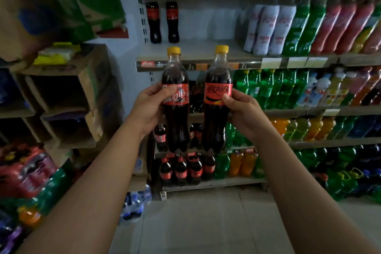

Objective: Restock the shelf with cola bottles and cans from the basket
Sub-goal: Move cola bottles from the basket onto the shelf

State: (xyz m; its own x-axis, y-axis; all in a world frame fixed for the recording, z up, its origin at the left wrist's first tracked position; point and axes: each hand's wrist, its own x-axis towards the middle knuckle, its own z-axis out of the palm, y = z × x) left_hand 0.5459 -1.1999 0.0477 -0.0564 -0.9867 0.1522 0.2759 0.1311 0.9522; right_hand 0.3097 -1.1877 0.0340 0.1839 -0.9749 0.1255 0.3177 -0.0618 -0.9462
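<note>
Both hands raised before the shelf (198, 51) — left hand (147, 107) gripping one yellow-capped cola bottle (175, 97), right hand (243, 111) gripping another (217, 97) — both upright.

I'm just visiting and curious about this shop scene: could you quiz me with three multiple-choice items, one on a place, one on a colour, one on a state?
1. Where do the two small cola bottles stand?
A. left end of the upper shelf
B. on the floor
C. among the green bottles

2. What colour are the held bottles' caps?
A. red
B. yellow
C. white

3. How are the held bottles?
A. lying flat
B. upside down
C. upright, one per hand

Key: 1 A, they stand alone by the shelf post. 2 B, both caps are yellow. 3 C, left hand grips the left cola bottle; right hand grips the right cola bottle.
</note>
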